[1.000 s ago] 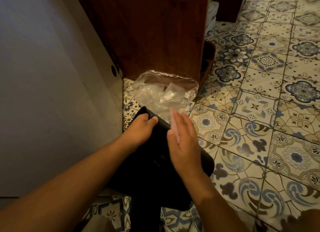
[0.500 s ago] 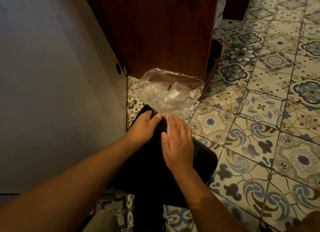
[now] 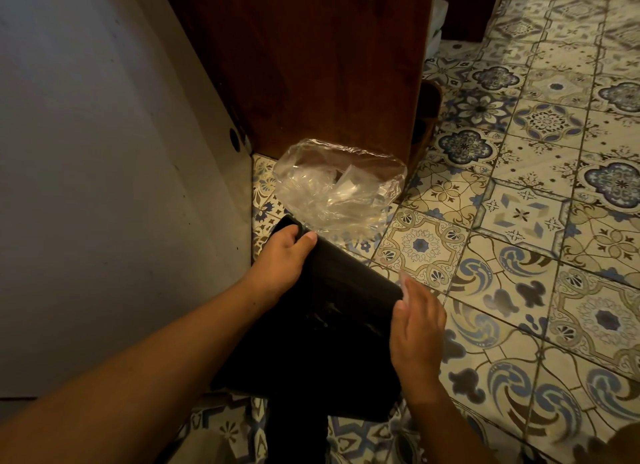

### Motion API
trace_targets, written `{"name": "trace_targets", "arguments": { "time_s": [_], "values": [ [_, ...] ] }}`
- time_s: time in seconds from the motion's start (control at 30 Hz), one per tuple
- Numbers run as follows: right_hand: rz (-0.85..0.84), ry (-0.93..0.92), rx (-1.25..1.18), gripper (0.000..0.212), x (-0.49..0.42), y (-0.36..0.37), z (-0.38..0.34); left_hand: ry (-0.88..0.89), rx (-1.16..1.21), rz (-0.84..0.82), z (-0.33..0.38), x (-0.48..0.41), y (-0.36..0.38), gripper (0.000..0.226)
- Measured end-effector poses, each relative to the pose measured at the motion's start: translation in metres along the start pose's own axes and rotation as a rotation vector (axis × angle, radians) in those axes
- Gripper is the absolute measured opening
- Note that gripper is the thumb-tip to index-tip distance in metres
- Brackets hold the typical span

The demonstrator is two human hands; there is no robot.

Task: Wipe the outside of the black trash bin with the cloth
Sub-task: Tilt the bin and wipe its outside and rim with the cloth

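- The black trash bin (image 3: 329,325) lies tipped over on the patterned tile floor (image 3: 519,221). It sits in a corner, with a pale wall panel (image 3: 104,186) close on its left and a dark wooden cabinet (image 3: 311,65) beyond its mouth.
- To the right of the bin the floor runs wide and open.
- The bin is matte black, with a faint streaky sheen on its upper side. A crumpled clear plastic liner (image 3: 339,190) spills from its mouth towards the foot of the cabinet.
- The left hand (image 3: 280,259) grips the rim at the mouth end, fingers curled over the edge and thumb on the outer wall.
- The right hand (image 3: 415,335) lies flat at the bin's right edge, fingers straight and together.
- A pale sliver of cloth (image 3: 403,280) shows at the right hand's fingertips; the rest is hidden under the hand.
- The bin lies between the two forearms, its base end nearest the person.
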State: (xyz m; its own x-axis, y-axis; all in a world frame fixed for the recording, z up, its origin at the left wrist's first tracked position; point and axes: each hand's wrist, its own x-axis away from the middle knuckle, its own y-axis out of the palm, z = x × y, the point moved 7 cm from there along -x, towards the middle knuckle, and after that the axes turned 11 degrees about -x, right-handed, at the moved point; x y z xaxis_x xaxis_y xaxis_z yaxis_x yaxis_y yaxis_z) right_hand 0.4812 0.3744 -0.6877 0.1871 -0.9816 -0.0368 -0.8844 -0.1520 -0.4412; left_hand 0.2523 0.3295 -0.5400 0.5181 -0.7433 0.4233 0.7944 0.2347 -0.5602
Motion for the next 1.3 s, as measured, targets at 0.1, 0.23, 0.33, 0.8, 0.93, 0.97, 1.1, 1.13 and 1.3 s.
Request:
{"name": "trace_targets", "arguments": {
  "time_s": [0.1,0.23,0.33,0.8,0.93,0.97,1.1,1.13,1.3],
  "values": [
    [0.01,0.052,-0.004,0.056,0.001,-0.006,0.012,0.0,-0.014,-0.009,-0.001,0.0,0.0,0.035],
    [0.014,0.257,-0.129,0.052,0.005,-0.014,0.05,-0.021,0.012,-0.002,0.001,0.002,0.0,0.039],
    [-0.016,0.46,-0.305,0.044,0.01,-0.013,0.067,-0.05,0.073,-0.023,0.001,0.003,0.002,0.045],
    [0.012,0.718,-0.38,0.075,0.012,-0.006,0.116,0.091,-0.201,-0.374,-0.004,0.027,0.005,0.019],
    [0.069,0.618,-0.36,0.055,0.005,-0.029,0.087,0.138,-0.178,-0.328,0.001,0.029,0.012,0.019],
    [0.1,0.572,-0.35,0.05,0.001,-0.038,0.078,0.145,-0.183,-0.309,0.004,0.028,0.013,0.02],
    [0.15,0.41,-0.386,0.051,-0.02,-0.059,0.033,0.163,-0.221,-0.194,0.011,0.02,0.012,0.012],
    [0.14,0.352,-0.404,0.049,-0.026,-0.06,0.018,0.174,-0.24,-0.168,0.013,0.018,0.013,0.012],
    [0.018,0.072,-0.421,0.048,-0.037,-0.037,-0.063,0.192,-0.287,-0.145,0.01,0.012,0.022,0.028]
  ]
}}
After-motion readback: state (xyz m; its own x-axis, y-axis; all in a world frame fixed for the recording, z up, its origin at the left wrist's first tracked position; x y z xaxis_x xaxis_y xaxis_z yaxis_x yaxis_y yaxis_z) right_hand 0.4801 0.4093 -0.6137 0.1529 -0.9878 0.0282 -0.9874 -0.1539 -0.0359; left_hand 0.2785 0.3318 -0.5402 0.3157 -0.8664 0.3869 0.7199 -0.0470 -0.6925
